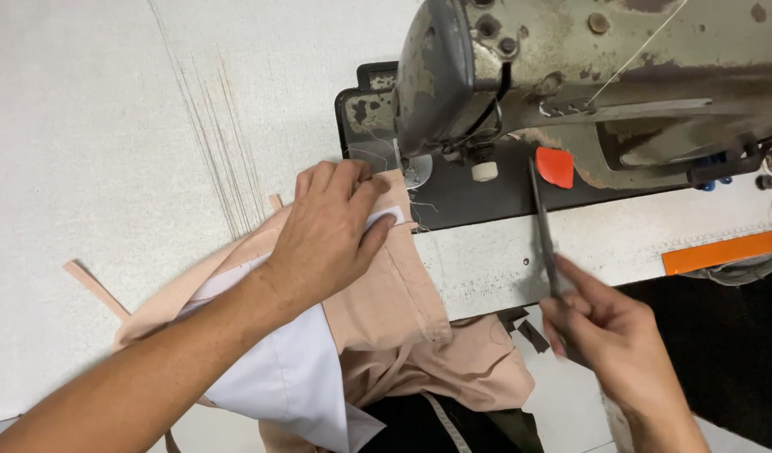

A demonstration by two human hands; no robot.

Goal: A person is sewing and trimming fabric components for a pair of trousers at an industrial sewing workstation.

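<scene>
My left hand (327,231) lies flat, fingers together, pressing a peach-coloured garment (394,302) against the table just in front of the needle area of an old grey sewing machine (571,75). A white fabric lining (285,377) shows under the peach cloth, and a small white label (386,218) peeks out by my fingertips. My right hand (608,340) grips a pair of dark scissors (544,226), blades pointing up toward the machine, to the right of the garment.
A red-orange piece of tailor's chalk (555,166) lies on the dark machine bed. An orange strip (726,249) runs along the table at right. A loose peach fabric strip (96,289) lies at left on the white table (92,126). Thread runs across the machine top.
</scene>
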